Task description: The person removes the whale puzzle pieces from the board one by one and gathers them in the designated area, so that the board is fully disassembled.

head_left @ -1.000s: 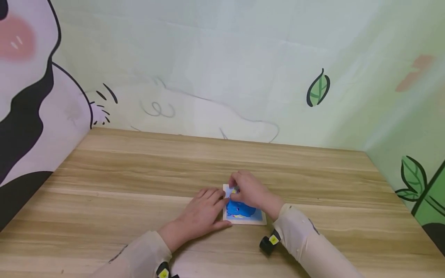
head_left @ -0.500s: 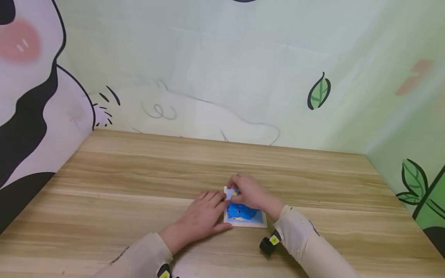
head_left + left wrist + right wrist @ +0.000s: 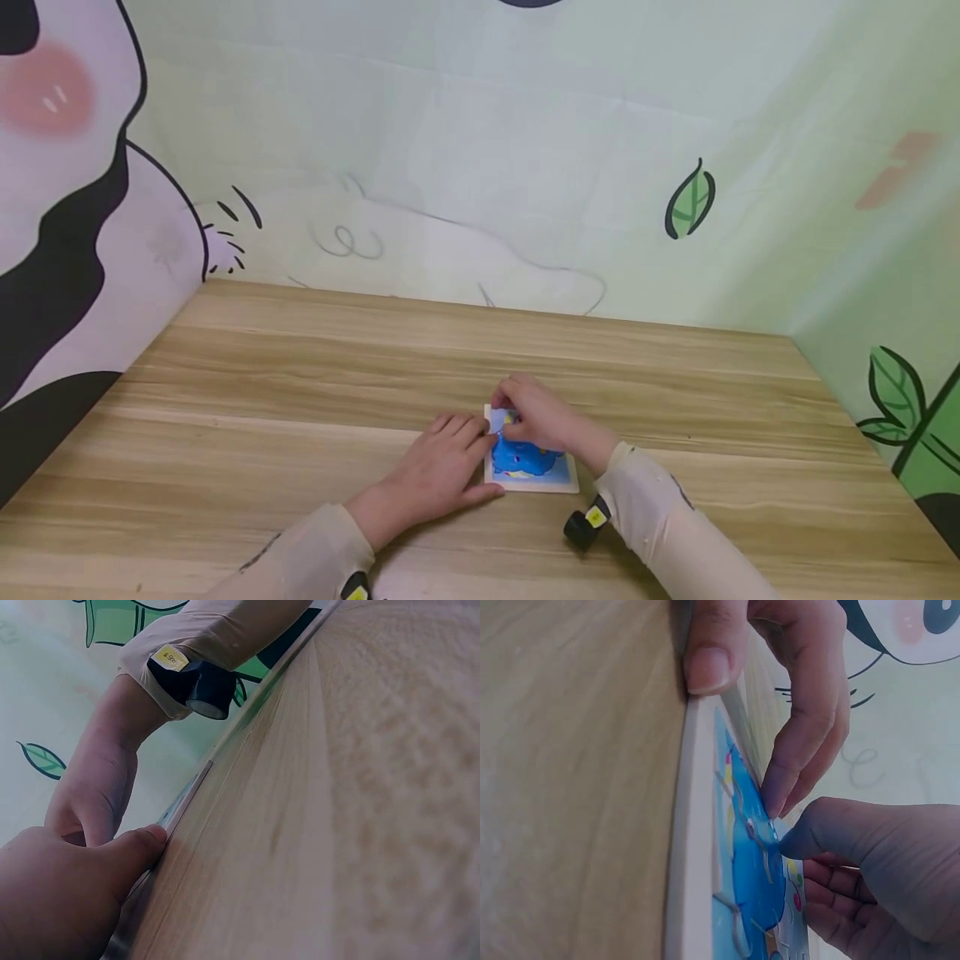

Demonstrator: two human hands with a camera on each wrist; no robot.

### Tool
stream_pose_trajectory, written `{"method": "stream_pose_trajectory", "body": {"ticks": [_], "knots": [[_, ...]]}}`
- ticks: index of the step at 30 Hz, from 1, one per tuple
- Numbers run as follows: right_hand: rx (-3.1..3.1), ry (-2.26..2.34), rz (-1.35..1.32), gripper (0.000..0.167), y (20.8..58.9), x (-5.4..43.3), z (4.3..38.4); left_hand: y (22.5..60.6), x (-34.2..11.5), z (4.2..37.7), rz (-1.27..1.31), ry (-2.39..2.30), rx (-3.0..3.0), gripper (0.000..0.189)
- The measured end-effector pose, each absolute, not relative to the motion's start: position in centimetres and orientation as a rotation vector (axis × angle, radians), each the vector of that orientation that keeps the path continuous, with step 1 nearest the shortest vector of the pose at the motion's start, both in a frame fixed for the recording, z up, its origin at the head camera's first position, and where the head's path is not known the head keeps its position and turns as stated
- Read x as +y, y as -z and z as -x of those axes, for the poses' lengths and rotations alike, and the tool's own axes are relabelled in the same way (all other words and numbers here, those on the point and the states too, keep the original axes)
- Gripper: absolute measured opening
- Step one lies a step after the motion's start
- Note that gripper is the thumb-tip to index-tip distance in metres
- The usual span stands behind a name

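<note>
A small square jigsaw puzzle [image 3: 525,462] with a blue sea-animal picture lies flat in a pale frame on the wooden table. My left hand [image 3: 431,467] is at its left side, fingers extended to the edge and thumb by the near left corner. Over the upper part my right hand [image 3: 536,412] bends down, its thumb and curled fingers pinching at a puzzle piece near the upper left. In the right wrist view the right thumb [image 3: 799,836] touches the blue surface, the left index finger close by. The right hand hides the puzzle's upper right.
The wooden table [image 3: 262,467] runs back to a pale green wall cloth [image 3: 465,125] with a panda and leaves printed on it. A black wrist camera [image 3: 581,531] hangs under the right sleeve, low over the table.
The head view has shifted slightly, so the whole scene sits a little lower. Both hands keep nearly the same places on the puzzle.
</note>
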State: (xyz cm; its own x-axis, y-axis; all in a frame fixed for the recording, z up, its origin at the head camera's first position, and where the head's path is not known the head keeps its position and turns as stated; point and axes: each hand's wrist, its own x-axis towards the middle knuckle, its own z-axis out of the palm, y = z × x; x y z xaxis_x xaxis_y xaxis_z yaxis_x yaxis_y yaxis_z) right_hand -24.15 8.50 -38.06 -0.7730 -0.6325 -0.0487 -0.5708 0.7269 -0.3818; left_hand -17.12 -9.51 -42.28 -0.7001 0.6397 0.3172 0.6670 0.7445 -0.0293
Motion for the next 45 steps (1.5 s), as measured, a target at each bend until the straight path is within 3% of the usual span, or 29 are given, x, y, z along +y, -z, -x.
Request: {"method": "stream_pose_trajectory", "body": {"ticks": [25,36,45], "knots": [[2.767,0.633,1.011,0.025,38.7,10.1,23.3,42.4,-9.0,16.7,1.028,0.123,-2.683,0.062],[2.764,0.608,1.141,0.024,38.9,10.2,23.5,42.8,-8.7,16.3,1.112,0.114,-2.461,0.047],[2.803,0.559,1.202,0.024,38.8,10.2,23.6,42.5,-8.5,16.1,1.146,0.047,-2.473,0.045]]}}
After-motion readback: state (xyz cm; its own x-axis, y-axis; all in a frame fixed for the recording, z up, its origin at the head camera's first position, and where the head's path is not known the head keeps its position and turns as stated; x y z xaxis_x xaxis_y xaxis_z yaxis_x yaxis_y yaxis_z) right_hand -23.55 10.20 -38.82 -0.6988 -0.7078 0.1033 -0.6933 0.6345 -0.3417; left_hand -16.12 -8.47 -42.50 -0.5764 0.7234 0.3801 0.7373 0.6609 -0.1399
